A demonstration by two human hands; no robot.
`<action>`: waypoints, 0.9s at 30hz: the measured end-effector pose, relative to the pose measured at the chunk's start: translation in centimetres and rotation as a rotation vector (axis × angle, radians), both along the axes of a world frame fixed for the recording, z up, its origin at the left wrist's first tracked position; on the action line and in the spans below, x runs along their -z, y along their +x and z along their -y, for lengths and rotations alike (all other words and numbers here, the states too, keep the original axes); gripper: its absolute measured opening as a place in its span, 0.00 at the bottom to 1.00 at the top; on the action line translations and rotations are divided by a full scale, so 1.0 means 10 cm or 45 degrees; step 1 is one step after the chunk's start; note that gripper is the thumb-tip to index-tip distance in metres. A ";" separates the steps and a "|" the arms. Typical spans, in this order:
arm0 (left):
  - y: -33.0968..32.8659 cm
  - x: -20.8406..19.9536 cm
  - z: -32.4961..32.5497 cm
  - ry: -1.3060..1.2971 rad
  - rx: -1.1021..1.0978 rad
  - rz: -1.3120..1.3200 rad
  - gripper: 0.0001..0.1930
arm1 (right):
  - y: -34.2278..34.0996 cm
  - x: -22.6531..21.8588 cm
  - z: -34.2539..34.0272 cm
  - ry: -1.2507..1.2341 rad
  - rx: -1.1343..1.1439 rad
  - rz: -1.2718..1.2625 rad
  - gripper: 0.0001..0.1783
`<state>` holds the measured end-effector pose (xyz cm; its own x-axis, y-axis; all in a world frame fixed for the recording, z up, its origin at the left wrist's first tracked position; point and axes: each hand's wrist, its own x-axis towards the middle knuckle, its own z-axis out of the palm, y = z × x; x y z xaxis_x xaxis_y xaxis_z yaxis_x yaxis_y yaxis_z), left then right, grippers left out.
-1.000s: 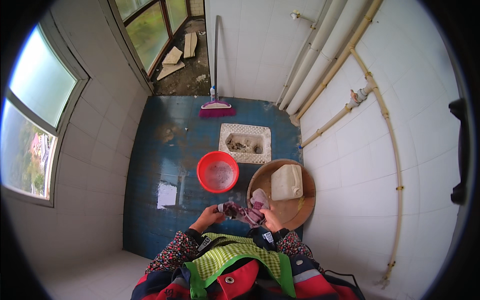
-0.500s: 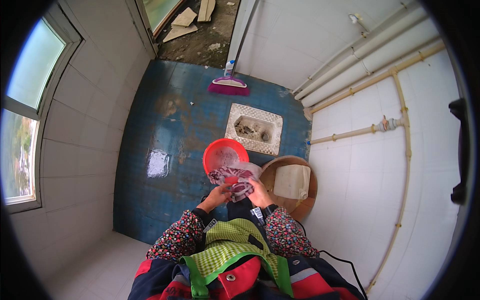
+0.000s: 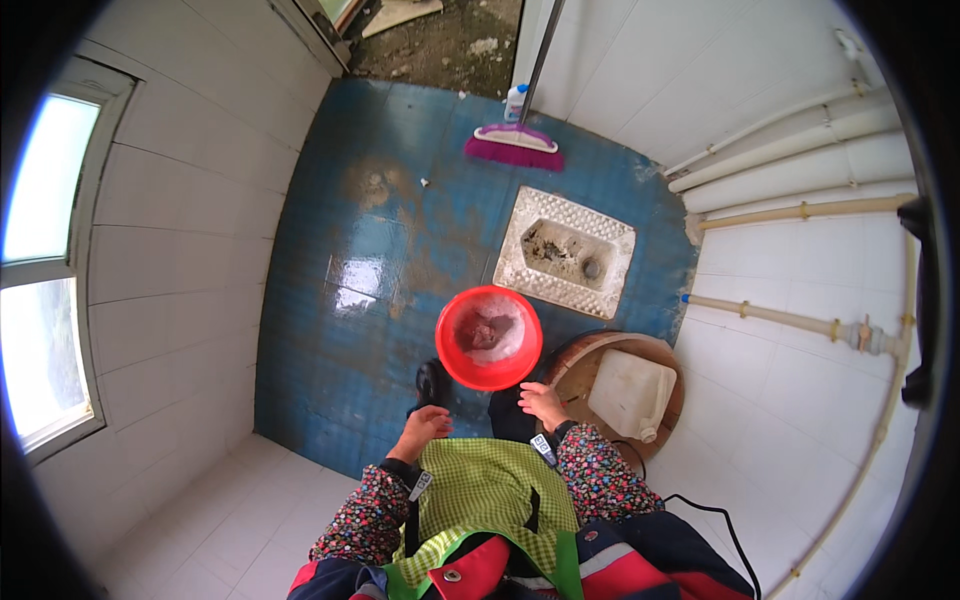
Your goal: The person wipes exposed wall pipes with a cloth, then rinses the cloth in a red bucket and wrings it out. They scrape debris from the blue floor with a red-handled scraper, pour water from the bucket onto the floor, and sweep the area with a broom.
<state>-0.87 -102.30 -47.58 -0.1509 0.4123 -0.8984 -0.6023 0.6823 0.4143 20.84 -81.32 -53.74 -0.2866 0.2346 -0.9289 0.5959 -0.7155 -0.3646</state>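
A red plastic basin [image 3: 452, 363] stands on the floor in front of me, holding whitish suds and a dark, wet cloth [image 3: 488, 330] sunk in the middle. My left hand [image 3: 426, 428] is held short of the basin, empty, fingers loosely extended. Close to the basin's near right rim is my right hand [image 3: 543, 404], also empty with its fingers apart. Whether its fingertips touch the rim I cannot tell. Both forearms wear flowered sleeves, and a green checked apron [image 3: 480, 490] covers my lap.
A squat toilet pan [image 3: 514, 270] lies beyond the basin. To the right, a round wooden tub [image 3: 563, 372] holds a whitish plastic jug [image 3: 632, 390]. A purple broom [image 3: 514, 147] and a white bottle [image 3: 515, 102] stand by the doorway. Pipes [image 3: 765, 310] line the right wall.
The patterned cloth has left my hands and now appears to lie in the basin. My hands have drawn apart. The whole view has shifted, so the room sits differently in the picture.
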 end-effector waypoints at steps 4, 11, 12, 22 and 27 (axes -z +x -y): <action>0.09 0.76 -0.32 -0.057 0.004 0.064 0.13 | -0.15 0.50 -0.22 0.241 -0.322 0.025 0.18; 0.00 2.05 -0.62 0.024 -0.149 0.196 0.24 | -0.68 1.76 -0.26 0.573 -0.732 0.041 0.17; 0.00 2.17 -0.63 0.003 -0.182 0.208 0.25 | -0.73 1.98 -0.22 0.604 -0.756 0.059 0.17; 0.02 2.70 -0.88 0.098 -0.329 0.211 0.31 | -1.02 3.55 -0.10 -0.057 0.250 0.726 0.45; -0.12 2.73 -0.91 0.073 -0.308 0.221 0.31 | -1.36 3.68 0.01 -0.221 0.562 0.373 0.37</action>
<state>-2.03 -93.22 -74.84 -0.0971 0.4343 -0.8955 -0.8095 0.4890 0.3249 7.20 -81.39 -90.58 0.0805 0.1102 -0.9906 0.2846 -0.9550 -0.0831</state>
